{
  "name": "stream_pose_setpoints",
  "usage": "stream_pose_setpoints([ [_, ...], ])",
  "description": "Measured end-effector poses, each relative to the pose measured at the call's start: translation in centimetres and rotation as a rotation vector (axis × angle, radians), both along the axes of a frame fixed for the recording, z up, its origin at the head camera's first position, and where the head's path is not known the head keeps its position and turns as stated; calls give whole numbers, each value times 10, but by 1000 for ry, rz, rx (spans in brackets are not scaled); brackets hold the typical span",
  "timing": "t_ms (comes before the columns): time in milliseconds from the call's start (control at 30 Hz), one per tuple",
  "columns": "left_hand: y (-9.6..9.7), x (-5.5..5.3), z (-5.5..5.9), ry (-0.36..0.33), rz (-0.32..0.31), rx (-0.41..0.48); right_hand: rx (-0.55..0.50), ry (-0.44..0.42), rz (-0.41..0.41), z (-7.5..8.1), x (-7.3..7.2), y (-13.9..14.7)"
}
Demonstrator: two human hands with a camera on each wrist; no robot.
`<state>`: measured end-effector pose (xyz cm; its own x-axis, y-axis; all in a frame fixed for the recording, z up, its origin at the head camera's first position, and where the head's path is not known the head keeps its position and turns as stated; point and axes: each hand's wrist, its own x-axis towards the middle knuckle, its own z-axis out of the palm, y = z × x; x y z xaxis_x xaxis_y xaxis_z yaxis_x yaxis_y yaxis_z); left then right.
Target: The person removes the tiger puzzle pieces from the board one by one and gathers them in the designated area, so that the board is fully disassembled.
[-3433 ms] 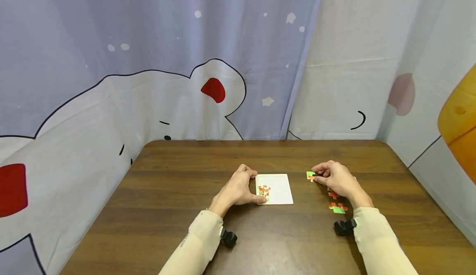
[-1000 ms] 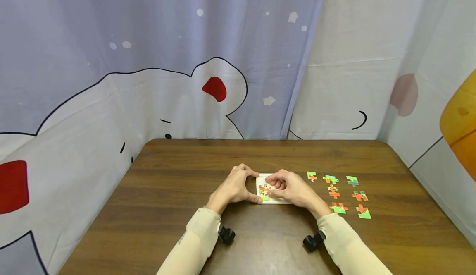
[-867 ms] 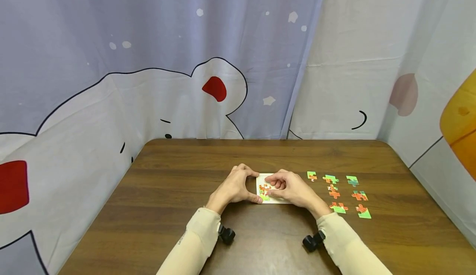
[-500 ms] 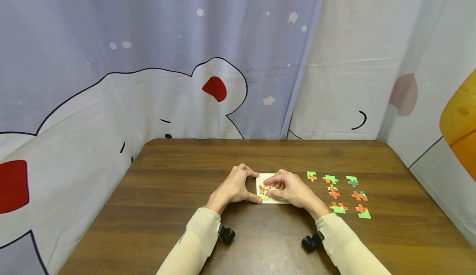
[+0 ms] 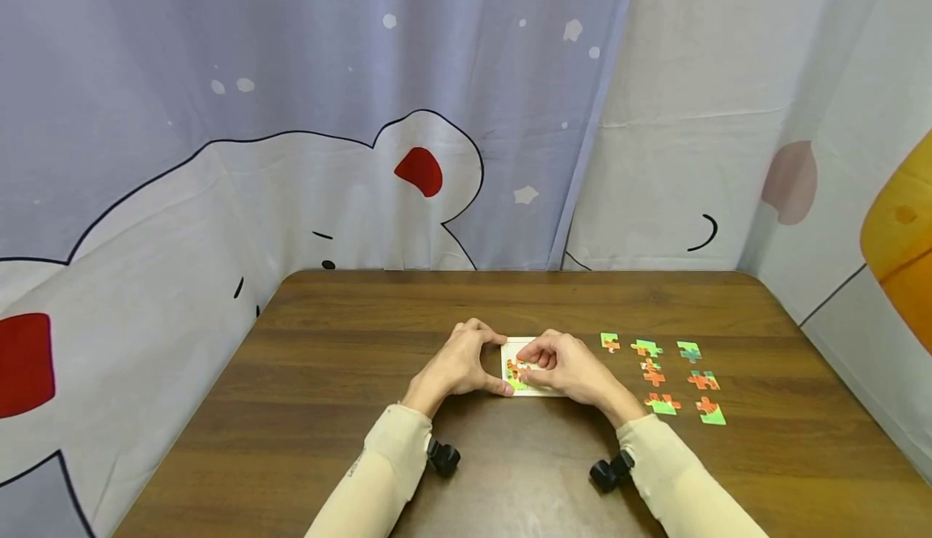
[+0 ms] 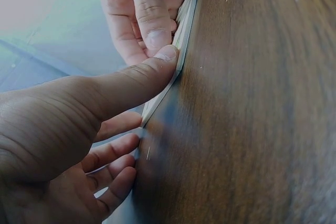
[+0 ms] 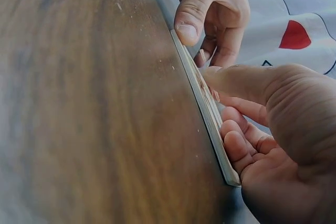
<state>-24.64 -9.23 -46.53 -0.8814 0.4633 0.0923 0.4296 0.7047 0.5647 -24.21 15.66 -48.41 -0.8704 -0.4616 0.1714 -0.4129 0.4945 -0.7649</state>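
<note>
A small square puzzle tray (image 5: 506, 355) with a pale rim lies flat on the table, with orange and green jigsaw pieces (image 5: 516, 383) fitted in its left part. My left hand (image 5: 455, 366) holds the tray by its left side, thumb at the near corner and fingers at the far one. Over the tray, my right hand (image 5: 571, 368) pinches a puzzle piece (image 7: 216, 96) between thumb and index finger. Most of that piece is hidden by the fingers; its edge stands tilted in the right wrist view. The right hand also covers much of the tray's right half.
Several loose jigsaw pieces (image 5: 702, 380) lie spread on the wooden table (image 5: 349, 344) to the right of the tray. A patterned curtain (image 5: 320, 198) hangs behind the table's far edge and along its sides.
My right hand has come left from the loose pieces to the tray, bringing a puzzle piece. Over the last second its fingers shift only slightly there. The left hand stays at the tray's left side.
</note>
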Motion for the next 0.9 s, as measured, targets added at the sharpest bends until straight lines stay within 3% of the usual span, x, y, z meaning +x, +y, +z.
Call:
stream_pose_setpoints([
  [300, -2, 0, -2, -31, 15, 13, -43, -61, -22, 3, 1, -1],
  [900, 0, -1, -1, -22, 8, 0, -108, -93, -1, 13, 2, 3],
])
